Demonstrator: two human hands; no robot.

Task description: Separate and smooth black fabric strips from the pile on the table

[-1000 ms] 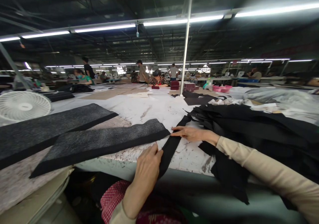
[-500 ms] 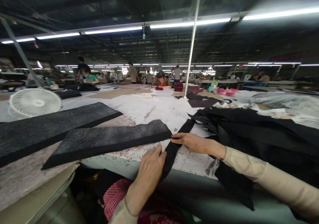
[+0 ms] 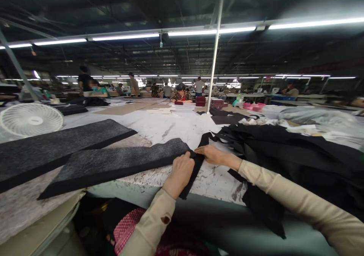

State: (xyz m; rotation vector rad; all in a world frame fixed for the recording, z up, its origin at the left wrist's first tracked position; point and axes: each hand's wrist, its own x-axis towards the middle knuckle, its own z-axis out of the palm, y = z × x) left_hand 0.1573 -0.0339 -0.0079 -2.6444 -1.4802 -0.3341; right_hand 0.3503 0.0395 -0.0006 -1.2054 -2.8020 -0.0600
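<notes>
A narrow black fabric strip [image 3: 195,172] runs slantwise across the table's front, its near end reaching the edge. My left hand [image 3: 181,172] is closed, fingers curled at the strip's left side where it meets the right corner of a grey fabric panel [image 3: 125,158] with a black border. My right hand [image 3: 214,155] pinches the strip from the right, fingertips close to those of my left. What lies under the fingertips is hidden. Behind, to the left, rests a second bordered grey panel [image 3: 85,134].
A heap of black fabric pieces [image 3: 301,157] covers the right side, some hanging over the edge. A white fan [image 3: 32,120] stands at the left. A thin pole [image 3: 215,55] rises from the white table [image 3: 167,125]. Farther back are a pink basin [image 3: 254,107] and several people.
My left hand has moved up and away from me along the strip to the panel's corner. The strip's far end is now bent and lifted, and my right hand remains on the strip.
</notes>
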